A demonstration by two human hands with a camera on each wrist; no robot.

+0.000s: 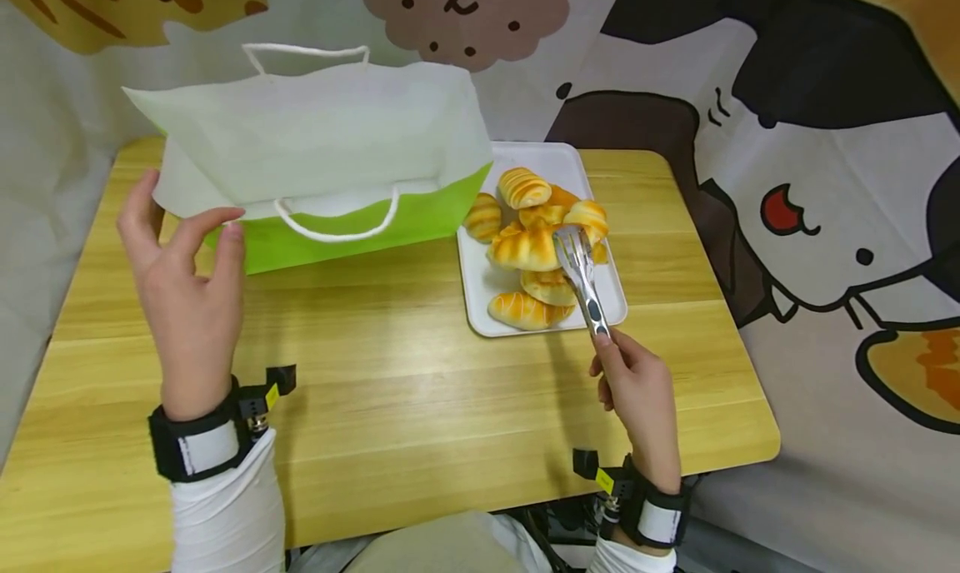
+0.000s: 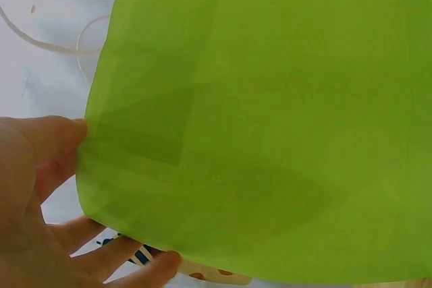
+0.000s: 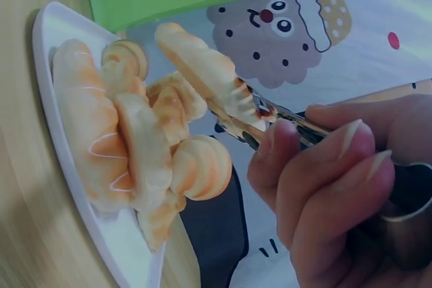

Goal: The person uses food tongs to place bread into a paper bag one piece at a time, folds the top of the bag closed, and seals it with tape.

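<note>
A green paper bag [image 1: 352, 223] with a white inside and white cord handles stands on the table, its mouth open towards me. My left hand [image 1: 191, 281] pinches the bag's rim at its left corner, thumb and fingers around the edge; in the left wrist view the green side [image 2: 270, 126] fills most of the picture. With my right hand [image 1: 637, 381] I hold metal tongs [image 1: 588, 294]. Between the tongs' tips is a golden bread roll [image 3: 202, 65], raised over the other rolls in the right wrist view.
A white rectangular tray [image 1: 487, 319] right of the bag carries several bread rolls, among them a striped one [image 1: 523, 187] and a long iced one [image 1: 525, 311]. The wooden table [image 1: 390, 390] ends at a printed cloth [image 1: 825, 223] behind and to the right.
</note>
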